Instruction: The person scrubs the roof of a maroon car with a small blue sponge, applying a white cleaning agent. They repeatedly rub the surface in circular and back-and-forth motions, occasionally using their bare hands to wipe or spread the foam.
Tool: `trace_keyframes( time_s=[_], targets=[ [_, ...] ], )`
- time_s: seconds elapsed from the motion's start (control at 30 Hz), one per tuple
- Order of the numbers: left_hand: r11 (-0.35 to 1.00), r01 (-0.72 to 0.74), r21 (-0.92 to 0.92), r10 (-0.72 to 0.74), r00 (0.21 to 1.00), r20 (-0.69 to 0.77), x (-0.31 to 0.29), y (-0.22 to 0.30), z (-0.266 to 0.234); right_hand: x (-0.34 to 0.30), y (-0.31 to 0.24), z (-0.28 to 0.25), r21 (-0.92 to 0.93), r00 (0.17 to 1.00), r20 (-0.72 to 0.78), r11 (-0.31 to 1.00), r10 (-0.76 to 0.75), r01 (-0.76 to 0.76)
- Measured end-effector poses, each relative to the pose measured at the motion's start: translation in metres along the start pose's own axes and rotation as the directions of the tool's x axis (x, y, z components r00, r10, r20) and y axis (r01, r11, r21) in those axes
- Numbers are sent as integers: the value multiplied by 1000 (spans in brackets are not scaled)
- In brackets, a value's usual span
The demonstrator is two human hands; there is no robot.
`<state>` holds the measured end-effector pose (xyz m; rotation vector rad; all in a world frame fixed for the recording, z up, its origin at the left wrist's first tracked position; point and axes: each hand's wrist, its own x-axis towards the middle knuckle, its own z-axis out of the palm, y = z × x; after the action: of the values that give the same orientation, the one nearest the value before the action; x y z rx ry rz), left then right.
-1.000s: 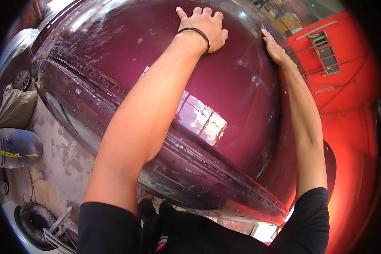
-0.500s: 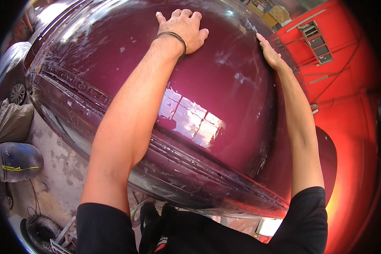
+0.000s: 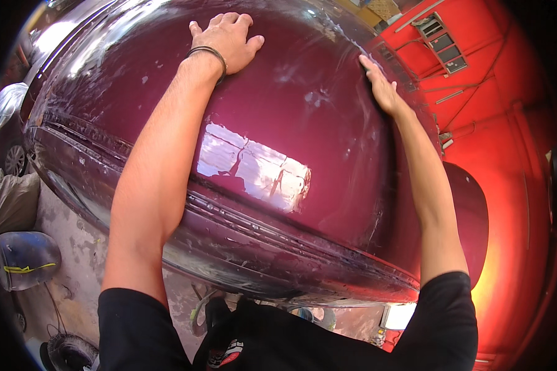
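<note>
A large, curved maroon car panel (image 3: 278,130), apparently the roof, fills the middle, glossy with pale smears and scuffs. Flat on its far part lies my left hand (image 3: 228,42), fingers spread and thumb out, a dark bracelet (image 3: 211,54) around the wrist. My right hand (image 3: 382,86) rests along the panel's right-hand side, with its fingers stretched out towards the far edge. Neither hand holds anything that I can see. What lies under the palms is hidden. A dark trim channel (image 3: 247,213) runs along the panel's near side, beneath my forearms.
Close on the right stands a red wall (image 3: 495,117) with a slatted grey fixture (image 3: 442,46). At the left are another car (image 3: 6,127), a grey cover or bag (image 3: 13,204), a blue drum (image 3: 28,260) and a tire (image 3: 71,353). The concrete floor (image 3: 80,247) is patchy.
The view has shifted, so the car and background sit further left in the picture. Both hands stay on the panel; the right one appears slightly nearer to me along its side.
</note>
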<state>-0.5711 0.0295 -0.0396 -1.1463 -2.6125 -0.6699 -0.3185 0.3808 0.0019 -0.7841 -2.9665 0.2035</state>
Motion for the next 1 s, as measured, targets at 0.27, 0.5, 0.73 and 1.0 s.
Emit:
trace_keyframes(
  time_s=[0.27,0.5,0.73,1.0],
  targets=[
    [999,37,8,-37,999,-3,-3,-15,-9,-122,-89,22,-53,971,-21,970,-238,237],
    [1000,19,14,-19,1000,-21,-5,-10,-12,-101,-38,0,-35,987,29,987,-158,159],
    [997,-21,-71,20,1000,-18,-3,1,0,-60,44,6,18,989,-41,990,139,-138],
    [1000,16,18,-14,994,-110,-4,-33,-16,-185,-73,-9,18,932,179,948,-316,318]
  ],
)
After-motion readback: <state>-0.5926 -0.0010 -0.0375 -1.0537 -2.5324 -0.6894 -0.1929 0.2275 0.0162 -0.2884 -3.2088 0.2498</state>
